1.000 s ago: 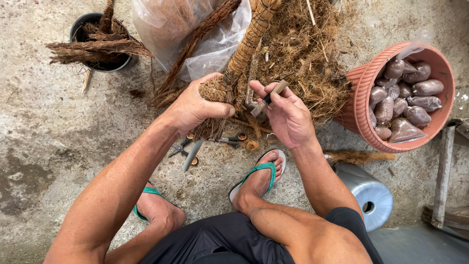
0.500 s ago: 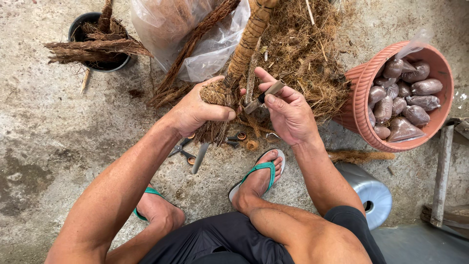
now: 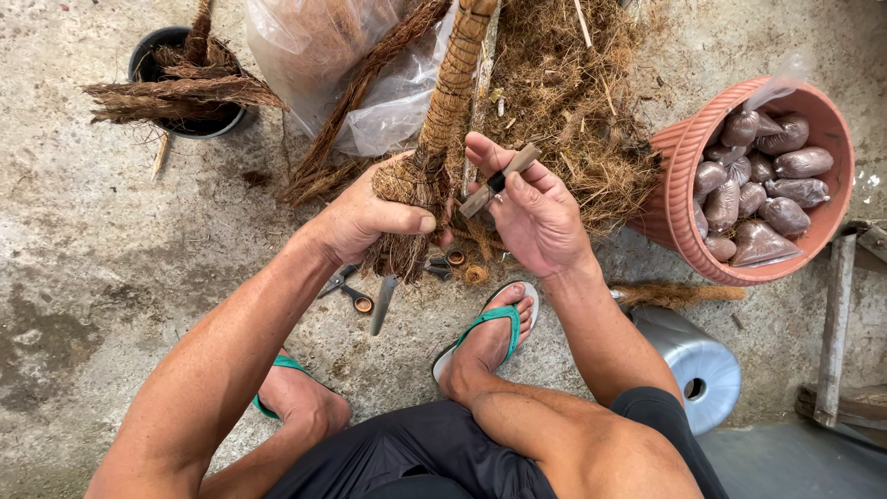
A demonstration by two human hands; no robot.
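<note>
My left hand (image 3: 365,220) grips the lower end of a long pole wrapped in brown coconut fibre (image 3: 443,111), which leans away from me over the floor. Loose fibre hangs from below my fist. My right hand (image 3: 531,212) is beside it, fingers half spread, with a small flat wooden-handled tool (image 3: 499,180) held between thumb and fingers. The two hands nearly touch at the pole.
A heap of loose fibre (image 3: 573,102) lies behind the hands, with a clear plastic bag (image 3: 323,65). A terracotta pot (image 3: 679,185) holds several filled brown bags. A black pot of fibre sticks (image 3: 185,88), scissors (image 3: 346,291), a metal can (image 3: 688,365) and my sandalled feet are nearby.
My left hand has shifted its grip lower around the fibre bundle, thumb now wrapped across. My right hand has turned the small tool upward, close to the pole.
</note>
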